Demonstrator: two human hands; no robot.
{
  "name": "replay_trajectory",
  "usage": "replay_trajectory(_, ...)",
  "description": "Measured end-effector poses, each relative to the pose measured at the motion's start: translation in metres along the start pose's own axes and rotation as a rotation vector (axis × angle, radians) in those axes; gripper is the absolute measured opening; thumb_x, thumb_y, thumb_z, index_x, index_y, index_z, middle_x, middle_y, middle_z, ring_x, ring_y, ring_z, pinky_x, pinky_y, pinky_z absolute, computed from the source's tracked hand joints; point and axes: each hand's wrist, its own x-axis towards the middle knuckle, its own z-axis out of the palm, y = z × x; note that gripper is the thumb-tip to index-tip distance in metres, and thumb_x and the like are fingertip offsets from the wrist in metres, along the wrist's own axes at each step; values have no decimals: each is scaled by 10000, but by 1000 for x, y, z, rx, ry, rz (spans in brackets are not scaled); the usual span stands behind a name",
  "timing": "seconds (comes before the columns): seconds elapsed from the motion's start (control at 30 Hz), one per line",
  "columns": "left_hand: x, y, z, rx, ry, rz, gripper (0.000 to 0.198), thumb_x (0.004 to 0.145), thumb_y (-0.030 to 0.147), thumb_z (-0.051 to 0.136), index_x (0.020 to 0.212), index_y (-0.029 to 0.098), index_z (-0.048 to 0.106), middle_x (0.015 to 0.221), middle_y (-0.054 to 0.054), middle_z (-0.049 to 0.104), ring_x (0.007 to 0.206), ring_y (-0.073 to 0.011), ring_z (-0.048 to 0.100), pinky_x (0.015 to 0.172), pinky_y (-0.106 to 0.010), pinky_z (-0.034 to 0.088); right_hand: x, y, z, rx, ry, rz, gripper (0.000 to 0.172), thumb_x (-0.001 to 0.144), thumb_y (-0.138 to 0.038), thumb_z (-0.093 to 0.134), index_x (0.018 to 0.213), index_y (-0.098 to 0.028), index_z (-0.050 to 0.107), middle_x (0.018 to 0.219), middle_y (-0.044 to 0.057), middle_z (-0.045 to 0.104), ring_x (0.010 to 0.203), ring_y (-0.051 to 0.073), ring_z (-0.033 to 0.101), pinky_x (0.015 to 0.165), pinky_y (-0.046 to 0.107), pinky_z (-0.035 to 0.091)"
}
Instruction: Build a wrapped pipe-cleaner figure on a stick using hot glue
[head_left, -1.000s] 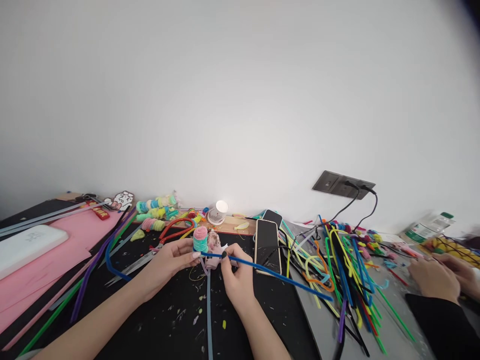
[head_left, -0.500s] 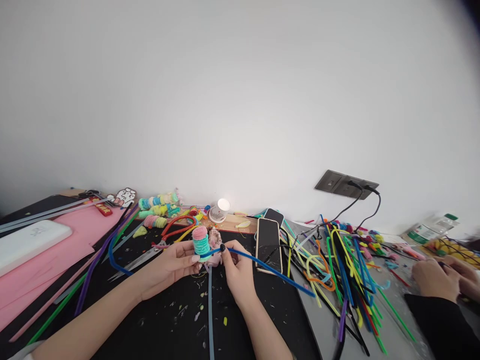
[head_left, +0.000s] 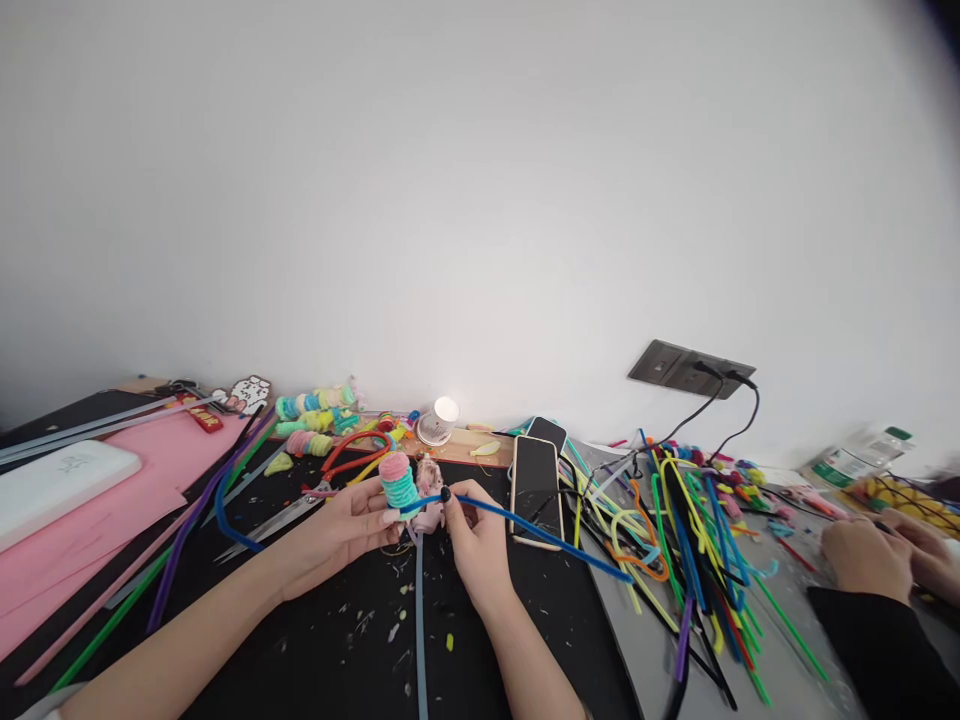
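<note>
My left hand (head_left: 352,527) is closed around the lower part of a wound pipe-cleaner roll (head_left: 399,486), pink on top and turquoise below. A blue pipe cleaner (head_left: 555,545) runs from the base of that roll to my right hand (head_left: 476,535), whose thumb and fingers pinch it. Its free end stretches down to the right past a phone. Between my hands lies a pinkish crumpled item (head_left: 429,478) I cannot make out, and a pale grey-blue pipe cleaner (head_left: 421,630) lies below it.
Scissors with red handles (head_left: 352,450) lie left of my hands; a paper cup (head_left: 438,421) stands behind. To the right are a phone (head_left: 537,490) and a heap of coloured pipe cleaners (head_left: 697,540). A co-worker's hands (head_left: 870,560) are at far right.
The pink and turquoise roll has tilted slightly to the left in my left hand. My right hand keeps its pinch on the blue pipe cleaner, almost unmoved.
</note>
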Motion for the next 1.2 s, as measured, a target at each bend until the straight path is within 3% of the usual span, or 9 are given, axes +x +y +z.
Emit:
replay_trajectory(0.13,0,0,0,6,-2,-7,280,733,206,817,995,250,729,860,1,700,753,-113,609,732,-235,523,0,0,0,2,0,-3,250,901,-367,542,749,-171,575,587,-29,491,527,116,443,507,220,333)
replay_trajectory(0.3,-1,-2,-2,1,24,11,206,701,212,840,863,232,715,799,12,679,771,-127,614,746,-255,520,0,1,0,4,4,-9,237,898,-363,553,762,-172,592,589,-30,492,528,116,438,509,223,329)
replay_trajectory(0.7,-1,-1,0,18,-6,-21,182,687,239,851,778,200,698,781,6,684,732,-118,611,730,-245,516,0,1,0,26,-16,6,235,880,-388,554,768,-183,578,589,-36,471,521,115,424,488,218,312)
replay_trajectory(0.93,-7,2,6,96,-2,-72,333,688,220,836,974,261,672,776,36,676,707,-128,613,741,-273,511,1,1,2,180,-5,65,319,840,-503,614,783,-192,569,545,-55,454,457,95,384,433,206,294)
replay_trajectory(1.2,-8,2,9,155,4,-72,333,677,296,827,941,260,627,932,5,692,822,-168,655,845,-330,508,4,2,3,275,-24,91,278,829,-460,631,800,-191,565,538,-62,461,427,89,389,415,210,302)
